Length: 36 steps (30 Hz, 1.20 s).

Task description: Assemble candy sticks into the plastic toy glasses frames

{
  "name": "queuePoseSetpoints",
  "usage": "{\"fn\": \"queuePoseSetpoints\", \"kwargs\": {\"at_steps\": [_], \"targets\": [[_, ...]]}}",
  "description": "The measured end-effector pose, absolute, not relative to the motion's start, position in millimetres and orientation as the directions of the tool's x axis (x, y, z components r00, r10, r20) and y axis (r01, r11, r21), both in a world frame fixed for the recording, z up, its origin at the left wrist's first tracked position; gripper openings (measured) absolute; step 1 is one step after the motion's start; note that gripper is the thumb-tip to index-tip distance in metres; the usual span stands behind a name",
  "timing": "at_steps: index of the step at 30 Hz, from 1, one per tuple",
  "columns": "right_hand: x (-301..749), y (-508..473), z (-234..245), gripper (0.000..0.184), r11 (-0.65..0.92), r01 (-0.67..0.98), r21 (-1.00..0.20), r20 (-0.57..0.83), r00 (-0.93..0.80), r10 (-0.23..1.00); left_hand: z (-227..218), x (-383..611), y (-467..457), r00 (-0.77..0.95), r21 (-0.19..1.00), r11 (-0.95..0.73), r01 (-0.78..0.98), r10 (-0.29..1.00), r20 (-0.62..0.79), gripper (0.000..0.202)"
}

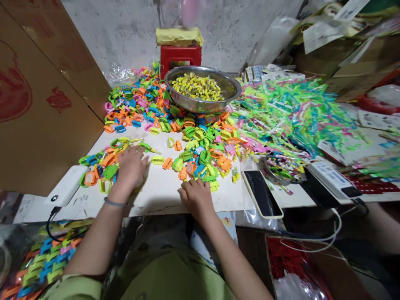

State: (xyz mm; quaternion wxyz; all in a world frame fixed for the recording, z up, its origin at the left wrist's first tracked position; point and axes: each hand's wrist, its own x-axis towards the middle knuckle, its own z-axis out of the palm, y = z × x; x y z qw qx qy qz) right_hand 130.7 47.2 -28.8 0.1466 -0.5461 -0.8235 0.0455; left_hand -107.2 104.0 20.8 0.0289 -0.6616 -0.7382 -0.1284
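Note:
My left hand (131,168) rests knuckles-up on the white board (156,193) beside a small heap of coloured plastic clips (100,164); its fingers curl around something I cannot make out. My right hand (196,196) lies on the board with its fingers bent under, just in front of a green and orange cluster of clips (200,162). A large spread of the same plastic clips (146,106) covers the far part of the board. A steel bowl (228,85) holds small yellow pieces (197,86).
A phone (261,193) lies face up to the right, with a small dish of mixed bits (284,166) beyond it. A white power bank (67,185) sits at left. Neon plastic strips (300,112) pile at right. A red stool (180,55) stands behind the bowl. Cardboard (40,104) walls the left.

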Motion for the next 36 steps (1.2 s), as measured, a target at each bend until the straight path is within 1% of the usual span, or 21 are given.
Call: {"fn": "queuePoseSetpoints", "kwargs": {"at_steps": [2, 5, 8, 10, 11, 12, 14, 16, 17, 19, 21, 24, 30, 33, 36], "targets": [[130, 49, -30, 0.010, 0.381, 0.869, -0.316, 0.263, -0.305, 0.915, 8, -92, 115, -0.026, 0.178, -0.003, 0.984, 0.986, 0.162, 0.038], [137, 50, -33, 0.006, 0.333, 0.811, -0.481, 0.346, -0.173, 0.922, -4, -81, 128, 0.013, 0.199, -0.043, 0.979, 0.989, 0.149, 0.030], [148, 43, -35, 0.012, 0.339, 0.680, -0.650, 0.389, -0.086, 0.917, -1, -84, 134, 0.033, 0.230, -0.067, 0.971, 0.989, 0.145, 0.022], [154, 34, -33, 0.017, 0.385, 0.568, -0.728, 0.399, -0.106, 0.911, 7, -87, 131, 0.070, 0.263, -0.101, 0.959, 0.990, 0.125, 0.020], [156, 29, -31, 0.017, 0.405, 0.516, -0.755, 0.400, -0.127, 0.908, 12, -87, 126, 0.100, 0.315, -0.130, 0.940, 0.989, 0.111, 0.021], [157, 24, -28, 0.016, 0.420, 0.471, -0.776, 0.400, -0.146, 0.905, 16, -86, 120, 0.130, 0.396, -0.159, 0.904, 0.987, 0.100, 0.023], [157, 14, -20, 0.014, 0.432, 0.408, -0.804, 0.407, -0.151, 0.901, 23, -78, 101, 0.166, 0.615, -0.180, 0.768, 0.983, 0.082, 0.027], [157, 7, -11, 0.012, 0.441, 0.379, -0.814, 0.429, -0.120, 0.895, 27, -65, 77, 0.170, 0.818, -0.110, 0.565, 0.985, 0.016, 0.038], [156, 5, -6, 0.012, 0.449, 0.374, -0.812, 0.444, -0.105, 0.890, 28, -57, 65, 0.175, 0.884, -0.056, 0.465, 0.984, -0.030, 0.042], [156, 1, 0, 0.013, 0.460, 0.375, -0.805, 0.466, -0.080, 0.881, 27, -42, 44, 0.218, 0.953, 0.024, 0.302, 0.971, -0.093, 0.044], [156, 0, 3, 0.014, 0.464, 0.381, -0.800, 0.474, -0.074, 0.877, 26, -30, 28, 0.272, 0.969, 0.014, 0.248, 0.959, -0.084, 0.043], [159, -2, 3, 0.016, 0.448, 0.405, -0.797, 0.462, -0.069, 0.884, 25, -21, 17, 0.317, 0.946, -0.078, 0.315, 0.948, -0.027, 0.041], [161, -8, -1, 0.016, 0.436, 0.473, -0.766, 0.452, -0.088, 0.888, 22, -14, 13, 0.280, 0.921, -0.139, 0.365, 0.959, 0.033, 0.039], [160, -11, 1, 0.015, 0.449, 0.494, -0.745, 0.464, -0.101, 0.880, 17, -12, 12, 0.289, 0.879, -0.274, 0.391, 0.943, 0.165, 0.036], [160, -13, 3, 0.016, 0.424, 0.493, -0.759, 0.457, -0.059, 0.887, 14, -11, 11, 0.325, 0.813, -0.429, 0.395, 0.892, 0.313, 0.038]]}}
